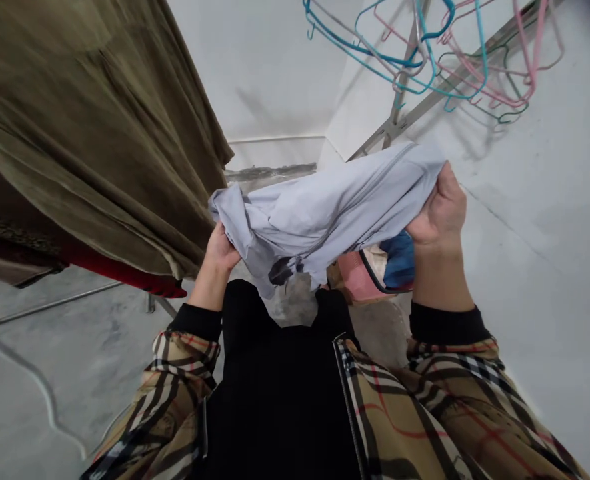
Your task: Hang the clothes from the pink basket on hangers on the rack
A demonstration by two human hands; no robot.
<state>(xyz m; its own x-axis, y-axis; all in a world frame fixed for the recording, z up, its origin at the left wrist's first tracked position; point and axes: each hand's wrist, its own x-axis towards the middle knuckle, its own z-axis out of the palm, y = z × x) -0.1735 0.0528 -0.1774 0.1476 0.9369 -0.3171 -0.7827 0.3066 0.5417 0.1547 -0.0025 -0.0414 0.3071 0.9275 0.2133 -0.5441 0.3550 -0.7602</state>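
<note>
A light grey garment [319, 200], perhaps a shirt, is stretched between my two hands in front of my body. It has a dark patch low on its left part. My left hand [221, 250] grips the bunched left end, and its fingers are partly covered by the cloth. At the other end, my right hand [439, 207] is closed around the edge with the fingers folded in. The fabric sags in creases between them. Its exact kind is hard to make out from the folds.
Olive-brown cloth [99, 120] hangs close on the left, with a red cloth [125, 270] below it. Blue hangers [375, 57] and pink hangers [519, 73] hang from a metal rack [392, 127] at upper right. A pink basket [357, 277] with clothes stands beyond my legs. A white hose [45, 387] lies on the floor.
</note>
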